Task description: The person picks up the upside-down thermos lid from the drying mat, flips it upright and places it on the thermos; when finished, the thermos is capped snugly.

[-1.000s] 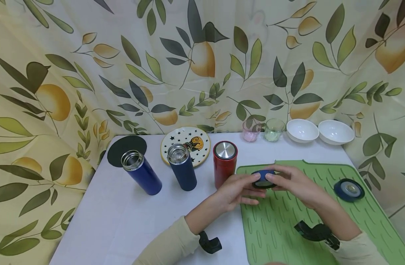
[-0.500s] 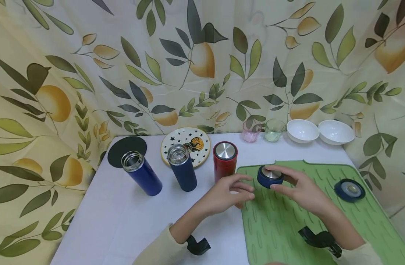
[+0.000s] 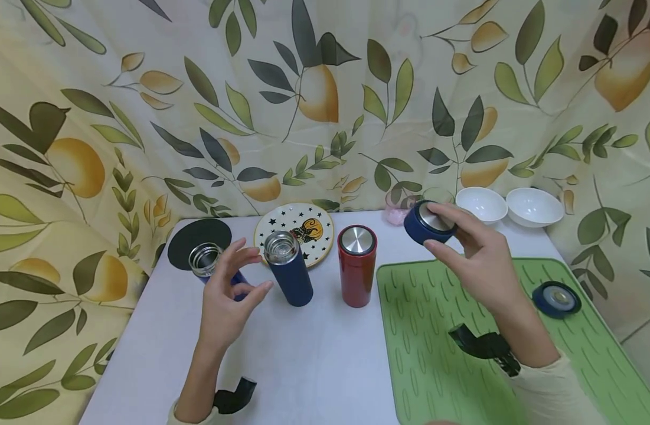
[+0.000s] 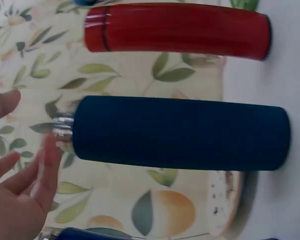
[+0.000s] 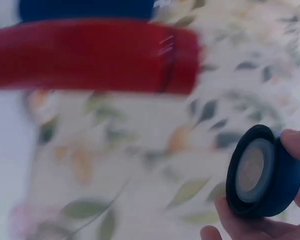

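My right hand [image 3: 479, 260] pinches a dark blue bottle lid [image 3: 430, 223] by its sides, raised above the far edge of the green mat. Its silver top faces up in the head view; the right wrist view shows the lid's hollow underside [image 5: 252, 172]. My left hand [image 3: 229, 295] holds nothing, fingers spread and bent, just left of the open dark blue thermos bottle [image 3: 291, 274]. In the left wrist view its fingertips are right at the steel neck [image 4: 63, 127]. Behind this hand stands a brighter blue open bottle [image 3: 205, 260], partly hidden. A red thermos [image 3: 358, 268] with its lid on stands upright.
A second blue lid [image 3: 557, 299] lies underside up on the green mat [image 3: 436, 354]. At the back are a black disc [image 3: 181, 245], a patterned plate [image 3: 271, 221], a pink glass [image 3: 396, 213] and two white bowls [image 3: 481, 203]. A patterned curtain hangs behind.
My hands have parted. The right one has lifted the lid up and away from me after both held it; the left has let go and moved left to the open bottles.
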`<move>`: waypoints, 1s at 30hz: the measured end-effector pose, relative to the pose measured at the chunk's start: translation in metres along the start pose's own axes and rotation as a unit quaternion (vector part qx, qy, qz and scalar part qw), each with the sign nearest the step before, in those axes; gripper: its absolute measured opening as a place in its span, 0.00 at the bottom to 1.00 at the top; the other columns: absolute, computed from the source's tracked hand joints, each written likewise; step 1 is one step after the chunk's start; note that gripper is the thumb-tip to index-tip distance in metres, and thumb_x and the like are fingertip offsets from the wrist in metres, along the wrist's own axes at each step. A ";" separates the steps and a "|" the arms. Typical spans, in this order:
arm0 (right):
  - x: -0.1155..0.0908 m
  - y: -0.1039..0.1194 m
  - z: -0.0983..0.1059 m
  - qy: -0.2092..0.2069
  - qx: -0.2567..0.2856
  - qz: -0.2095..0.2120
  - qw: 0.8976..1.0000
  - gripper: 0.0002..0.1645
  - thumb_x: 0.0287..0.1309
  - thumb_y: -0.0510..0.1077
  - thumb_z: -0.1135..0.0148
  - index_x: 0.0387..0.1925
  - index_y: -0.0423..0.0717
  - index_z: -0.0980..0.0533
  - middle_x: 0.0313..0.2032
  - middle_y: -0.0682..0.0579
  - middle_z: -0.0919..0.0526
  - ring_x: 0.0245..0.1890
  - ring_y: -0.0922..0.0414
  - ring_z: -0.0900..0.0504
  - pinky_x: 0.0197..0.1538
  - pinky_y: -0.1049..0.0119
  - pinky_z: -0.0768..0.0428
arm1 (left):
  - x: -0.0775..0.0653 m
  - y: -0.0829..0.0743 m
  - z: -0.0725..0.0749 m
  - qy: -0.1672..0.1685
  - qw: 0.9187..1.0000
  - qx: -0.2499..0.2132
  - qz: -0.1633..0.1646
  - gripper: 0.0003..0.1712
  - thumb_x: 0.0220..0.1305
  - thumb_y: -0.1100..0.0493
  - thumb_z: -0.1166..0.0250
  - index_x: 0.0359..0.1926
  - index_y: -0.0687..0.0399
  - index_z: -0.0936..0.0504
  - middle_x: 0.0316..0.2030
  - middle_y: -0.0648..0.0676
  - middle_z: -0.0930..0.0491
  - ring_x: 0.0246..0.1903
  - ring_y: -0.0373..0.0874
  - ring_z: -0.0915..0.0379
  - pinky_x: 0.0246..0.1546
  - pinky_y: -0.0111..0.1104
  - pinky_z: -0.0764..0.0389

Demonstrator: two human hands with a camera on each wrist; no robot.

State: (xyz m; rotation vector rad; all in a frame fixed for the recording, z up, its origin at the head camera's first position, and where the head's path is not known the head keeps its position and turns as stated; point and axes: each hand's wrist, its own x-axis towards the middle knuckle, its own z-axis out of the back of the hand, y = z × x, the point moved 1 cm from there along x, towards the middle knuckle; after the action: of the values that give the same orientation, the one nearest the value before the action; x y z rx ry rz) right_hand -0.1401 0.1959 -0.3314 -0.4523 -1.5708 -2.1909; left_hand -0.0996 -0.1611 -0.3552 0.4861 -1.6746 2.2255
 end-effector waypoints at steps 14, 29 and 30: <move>0.040 0.060 -0.138 0.128 0.001 0.088 0.988 0.30 0.52 0.43 0.34 0.58 0.58 0.29 0.60 0.57 0.33 0.57 0.61 0.32 0.54 0.60 0.27 | 0.008 0.063 -0.009 0.030 0.983 -0.001 0.181 0.47 0.49 0.63 0.28 0.67 0.38 0.42 0.61 0.54 0.34 0.58 0.51 0.35 0.57 0.45 0.33; 0.047 0.022 -0.188 0.146 -0.028 -0.001 0.989 0.30 0.50 0.39 0.33 0.56 0.59 0.28 0.61 0.54 0.33 0.59 0.58 0.34 0.55 0.59 0.28 | 0.012 0.076 -0.023 0.042 0.986 -0.024 0.160 0.44 0.47 0.62 0.27 0.64 0.35 0.36 0.56 0.51 0.28 0.54 0.46 0.30 0.54 0.41 0.28; 0.048 0.021 -0.189 0.149 -0.029 -0.001 0.988 0.30 0.51 0.39 0.33 0.57 0.59 0.28 0.61 0.54 0.33 0.58 0.58 0.33 0.55 0.58 0.28 | 0.012 0.076 -0.023 0.045 0.986 -0.027 0.161 0.44 0.47 0.62 0.27 0.64 0.35 0.36 0.56 0.51 0.28 0.54 0.46 0.30 0.54 0.41 0.28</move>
State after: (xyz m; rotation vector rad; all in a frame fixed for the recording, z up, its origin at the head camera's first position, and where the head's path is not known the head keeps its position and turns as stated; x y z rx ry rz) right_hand -0.1759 0.0044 -0.3505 -0.1305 -1.3506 -2.1922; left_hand -0.1463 -0.1590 -0.4211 0.1030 -1.8717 2.3710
